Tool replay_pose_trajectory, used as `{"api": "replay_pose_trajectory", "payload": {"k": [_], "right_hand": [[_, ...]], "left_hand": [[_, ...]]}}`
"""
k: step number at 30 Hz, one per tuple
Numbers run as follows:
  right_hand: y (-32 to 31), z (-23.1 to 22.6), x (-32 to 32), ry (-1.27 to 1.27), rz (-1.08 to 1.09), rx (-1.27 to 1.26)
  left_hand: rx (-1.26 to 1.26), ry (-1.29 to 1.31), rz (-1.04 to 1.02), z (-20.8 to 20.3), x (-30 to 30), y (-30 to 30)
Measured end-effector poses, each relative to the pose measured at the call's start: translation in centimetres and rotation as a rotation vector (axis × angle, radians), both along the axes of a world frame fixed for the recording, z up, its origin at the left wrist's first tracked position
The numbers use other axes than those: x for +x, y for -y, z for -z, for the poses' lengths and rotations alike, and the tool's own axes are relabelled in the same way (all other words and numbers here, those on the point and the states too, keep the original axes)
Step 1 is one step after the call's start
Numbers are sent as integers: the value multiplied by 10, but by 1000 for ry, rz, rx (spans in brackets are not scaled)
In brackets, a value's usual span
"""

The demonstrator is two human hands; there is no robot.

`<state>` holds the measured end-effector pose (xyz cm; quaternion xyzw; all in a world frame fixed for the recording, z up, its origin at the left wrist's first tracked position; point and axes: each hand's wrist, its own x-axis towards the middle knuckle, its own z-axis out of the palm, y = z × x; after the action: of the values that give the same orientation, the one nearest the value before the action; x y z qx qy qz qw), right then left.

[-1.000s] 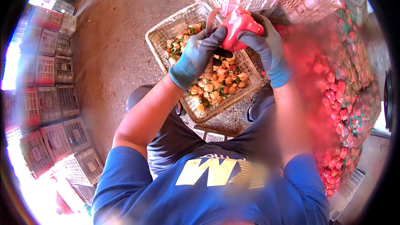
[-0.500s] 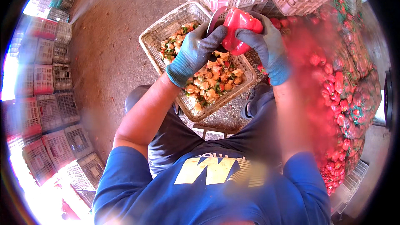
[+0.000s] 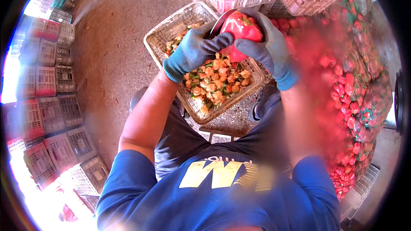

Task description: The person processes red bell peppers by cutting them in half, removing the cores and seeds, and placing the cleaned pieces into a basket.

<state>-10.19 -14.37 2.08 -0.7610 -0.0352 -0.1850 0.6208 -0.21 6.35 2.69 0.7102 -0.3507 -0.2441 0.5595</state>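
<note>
Head view: left grip point(image 3: 196, 46) clasping one knife point(image 3: 218, 25); right grip point(image 3: 270, 47) clasping one red pepper point(image 3: 242, 28); one basket point(image 3: 188, 16) beneath.

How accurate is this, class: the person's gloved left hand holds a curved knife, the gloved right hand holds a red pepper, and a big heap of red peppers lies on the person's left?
Not quite: the head view shows the heap of red peppers on the person's right. The rest stands: the gloved left hand holds the curved knife, the gloved right hand the red pepper.
</note>
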Motion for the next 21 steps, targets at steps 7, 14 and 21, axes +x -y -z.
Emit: {"api": "replay_pose_trajectory", "payload": {"k": [7, 14, 21], "right_hand": [[-5, 21, 7, 45, 316, -333], [-11, 21, 11, 42, 344, -310], [-16, 32, 19, 105, 348, -319]], "left_hand": [[157, 175, -187, 20, -2, 6], [164, 194, -234, 8, -3, -3], [201, -49, -68, 5, -8, -10]]}}
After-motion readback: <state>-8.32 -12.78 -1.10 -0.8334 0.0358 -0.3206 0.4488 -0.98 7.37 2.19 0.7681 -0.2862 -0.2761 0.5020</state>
